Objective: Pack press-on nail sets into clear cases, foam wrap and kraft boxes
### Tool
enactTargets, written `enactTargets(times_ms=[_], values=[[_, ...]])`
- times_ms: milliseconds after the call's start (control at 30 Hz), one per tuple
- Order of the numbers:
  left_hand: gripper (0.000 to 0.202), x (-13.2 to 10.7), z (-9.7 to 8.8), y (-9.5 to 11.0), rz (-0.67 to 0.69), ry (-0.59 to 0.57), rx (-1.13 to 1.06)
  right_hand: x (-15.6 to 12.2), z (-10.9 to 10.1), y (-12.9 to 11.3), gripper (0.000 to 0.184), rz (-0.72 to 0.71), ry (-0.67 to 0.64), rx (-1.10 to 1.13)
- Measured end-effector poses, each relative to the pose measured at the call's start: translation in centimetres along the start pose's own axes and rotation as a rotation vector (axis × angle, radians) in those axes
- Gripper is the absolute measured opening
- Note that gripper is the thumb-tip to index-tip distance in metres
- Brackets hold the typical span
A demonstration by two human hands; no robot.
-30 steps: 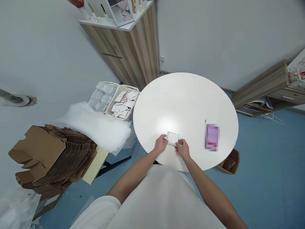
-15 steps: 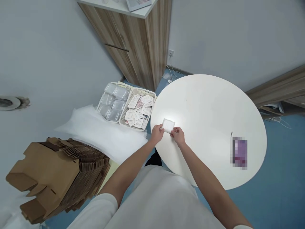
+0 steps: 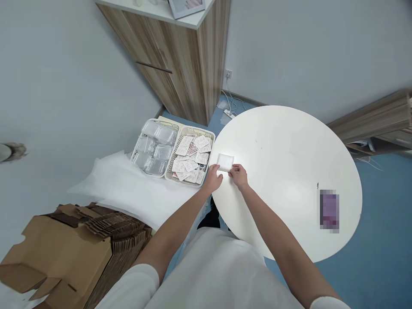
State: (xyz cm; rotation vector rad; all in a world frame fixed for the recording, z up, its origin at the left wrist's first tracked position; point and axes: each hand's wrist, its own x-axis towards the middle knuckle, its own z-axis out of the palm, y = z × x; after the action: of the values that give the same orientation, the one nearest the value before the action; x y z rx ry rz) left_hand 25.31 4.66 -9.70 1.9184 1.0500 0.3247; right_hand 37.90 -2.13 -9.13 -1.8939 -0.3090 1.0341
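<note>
Center frame: left hand [image 3: 213, 179] has thumb parted from fingers, fingertips at the lower-left edge of the white packet [image 3: 225, 162]. Packet lies just above and between both hands, near-square, no clear long axis; right hand [image 3: 239, 176], equally near, pinches its lower-right corner.

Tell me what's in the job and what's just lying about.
In the job:
white square item, between left hand and right hand
round table beneath
maybe cards, clear boxes, brown cardboard

Seemingly lying about:
pixelated purple item
framed picture
power strip
</note>
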Motion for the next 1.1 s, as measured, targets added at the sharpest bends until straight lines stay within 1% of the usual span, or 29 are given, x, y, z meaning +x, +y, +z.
enactTargets(times_ms=[233,333,433,500,633,767,867,1000,1100], values=[[0.043,0.0,-0.3,-0.1,0.024,-0.032,0.002,0.1,0.1,0.4,0.029,-0.030,0.001,-0.052],[0.043,0.0,-0.4,0.0,0.025,-0.020,0.008,0.0,-0.1,0.6,0.031,-0.065,0.021,-0.118],[0.041,-0.3,-0.6,0.2,0.027,0.006,0.018,-0.6,-0.8,0.5,0.032,-0.093,0.035,-0.184],[0.040,-0.7,-0.7,0.5,0.039,0.019,0.023,-1.3,-1.4,0.4,0.035,-0.097,0.025,-0.189],[0.037,-2.3,-0.9,1.1,0.060,0.037,0.038,-3.3,-3.0,1.1,0.037,-0.108,-0.030,-0.207],[0.032,-5.0,-1.4,1.4,0.067,0.042,0.067,-5.4,-4.5,3.1,0.032,-0.164,-0.202,-0.325],[0.030,-7.9,-2.0,1.4,0.049,0.067,0.073,-7.2,-5.4,4.8,0.028,-0.233,-0.329,-0.410],[0.031,-12.9,-2.5,1.5,-0.039,0.046,0.070,-9.6,-5.9,6.1,0.027,-0.319,-0.461,-0.468],[0.034,-17.3,-2.5,1.9,-0.099,0.030,0.091,-11.2,-5.3,6.3,0.026,-0.393,-0.565,-0.520]])
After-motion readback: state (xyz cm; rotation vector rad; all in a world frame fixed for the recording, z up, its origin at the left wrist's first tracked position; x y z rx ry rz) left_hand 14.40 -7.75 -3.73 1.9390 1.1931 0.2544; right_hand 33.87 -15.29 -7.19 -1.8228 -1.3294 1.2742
